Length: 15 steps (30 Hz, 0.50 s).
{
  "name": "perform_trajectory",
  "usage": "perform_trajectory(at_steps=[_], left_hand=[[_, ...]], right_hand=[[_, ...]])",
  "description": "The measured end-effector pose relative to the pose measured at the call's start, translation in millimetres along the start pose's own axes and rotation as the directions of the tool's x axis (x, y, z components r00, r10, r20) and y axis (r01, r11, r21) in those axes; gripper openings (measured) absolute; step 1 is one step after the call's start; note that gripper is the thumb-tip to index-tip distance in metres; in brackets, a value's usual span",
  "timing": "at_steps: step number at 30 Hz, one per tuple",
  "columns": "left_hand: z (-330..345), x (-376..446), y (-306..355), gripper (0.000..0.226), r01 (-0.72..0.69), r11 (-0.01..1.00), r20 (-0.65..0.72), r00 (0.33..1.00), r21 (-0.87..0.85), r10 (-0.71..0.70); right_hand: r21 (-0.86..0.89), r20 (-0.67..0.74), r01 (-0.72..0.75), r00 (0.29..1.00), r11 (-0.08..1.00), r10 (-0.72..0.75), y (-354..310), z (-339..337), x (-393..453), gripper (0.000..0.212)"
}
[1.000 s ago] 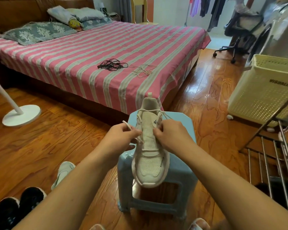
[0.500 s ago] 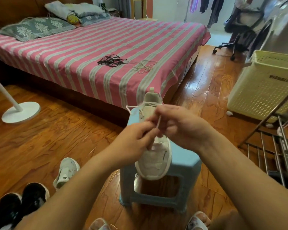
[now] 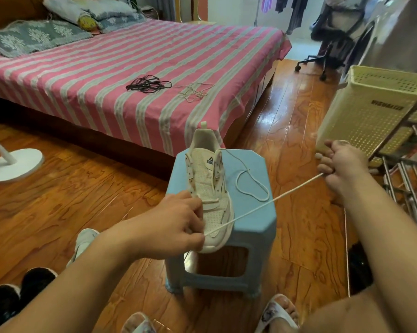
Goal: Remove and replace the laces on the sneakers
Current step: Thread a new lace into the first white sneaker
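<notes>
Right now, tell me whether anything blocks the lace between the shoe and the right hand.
Nothing visible does. The white lace runs taut from the sneaker, steadied by the left hand, over the blue stool to the right hand.

Bright daylight from the far doorway, glare on the floor (image 3: 282,121), soft shadows, wide-angle bending at edges, slight blur throughout

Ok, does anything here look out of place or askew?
Mainly the sneaker: its toe hangs over the stool edge, steadied by the left hand, while the right hand pulls the lace taut. Loose black laces and white laces lie on the bed.
</notes>
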<state>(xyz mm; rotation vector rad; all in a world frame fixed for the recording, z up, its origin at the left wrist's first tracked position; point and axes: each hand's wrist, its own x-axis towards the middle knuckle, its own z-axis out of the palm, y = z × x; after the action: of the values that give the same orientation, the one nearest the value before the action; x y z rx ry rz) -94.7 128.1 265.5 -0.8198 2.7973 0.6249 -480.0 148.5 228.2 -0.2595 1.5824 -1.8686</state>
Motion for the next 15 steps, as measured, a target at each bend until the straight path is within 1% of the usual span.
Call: perform_trajectory(at_steps=[1,2,3,4,5,6,7,8,9,10,11,12,13,14,15], left_hand=[[-1.7,2.3,1.7,0.034,0.006,1.0,-0.016,1.0,0.004,-0.006],[-2.5,5.5,3.0,0.037,0.016,1.0,-0.064,0.998,-0.02,-0.017],[-2.4,10.4,4.4,0.038,0.031,0.998,-0.148,0.988,-0.049,-0.038],[-2.1,16.8,5.8,0.036,0.049,0.996,-0.277,0.958,-0.077,-0.068],[-1.5,24.4,7.3,0.031,0.07,0.991,-0.42,0.9,-0.118,-0.114],[-1.5,32.3,9.3,0.027,0.096,0.973,-0.522,0.831,-0.211,-0.195],[-1.4,39.1,12.1,0.023,0.108,0.923,-0.533,0.789,-0.369,-0.305],[-0.6,45.5,15.6,0.022,0.093,0.824,-0.457,0.795,-0.558,-0.399],[0.2,50.6,21.0,0.024,0.058,0.68,-0.342,0.832,-0.73,-0.437],[1.8,53.9,27.3,0.027,0.025,0.52,-0.243,0.864,-0.854,-0.441],[2.6,55.7,33.6,0.029,-0.012,0.387,-0.195,0.879,-0.922,-0.436],[3.9,57.0,37.9,0.028,-0.046,0.309,-0.188,0.874,-0.95,-0.447],[6.0,57.9,40.2,0.026,-0.069,0.283,-0.202,0.858,-0.957,-0.473],[8.2,58.3,41.7,0.024,-0.078,0.295,-0.224,0.836,-0.952,-0.501],[10.7,58.6,42.7,0.025,-0.075,0.339,-0.252,0.819,-0.938,-0.516]], right_hand=[[-0.065,0.02,0.041,0.999,0.997,-0.04,1.2,1.7,-4.8,0.026],[-0.114,0.071,0.073,0.995,0.991,-0.065,3.0,5.8,-11.6,0.025],[-0.163,0.147,0.089,0.987,0.983,-0.065,5.1,11.0,-20.5,0.025],[-0.218,0.235,0.095,0.971,0.971,-0.042,7.6,17.7,-31.7,0.025],[-0.286,0.319,0.104,0.948,0.952,-0.007,9.3,25.4,-46.0,0.024],[-0.352,0.402,0.116,0.915,0.929,0.038,10.2,33.4,-63.6,0.024],[-0.4,0.487,0.131,0.869,0.907,0.089,10.9,40.3,-82.6,0.024],[-0.437,0.566,0.152,0.813,0.886,0.14,12.6,46.0,-102.3,0.024],[-0.478,0.628,0.178,0.754,0.86,0.193,14.1,51.0,-120.3,0.025],[-0.521,0.674,0.21,0.696,0.828,0.247,15.6,54.6,-136.3,0.026],[-0.558,0.702,0.243,0.648,0.793,0.295,17.6,57.0,-148.9,0.026],[-0.587,0.709,0.263,0.623,0.765,0.33,20.4,58.7,-157.2,0.026],[-0.615,0.695,0.263,0.627,0.743,0.353,21.5,59.4,-162.0,0.027],[-0.643,0.664,0.245,0.651,0.726,0.368,21.5,59.6,-163.9,0.029],[-0.658,0.632,0.223,0.684,0.72,0.365,20.8,58.4,-163.5,0.031]])
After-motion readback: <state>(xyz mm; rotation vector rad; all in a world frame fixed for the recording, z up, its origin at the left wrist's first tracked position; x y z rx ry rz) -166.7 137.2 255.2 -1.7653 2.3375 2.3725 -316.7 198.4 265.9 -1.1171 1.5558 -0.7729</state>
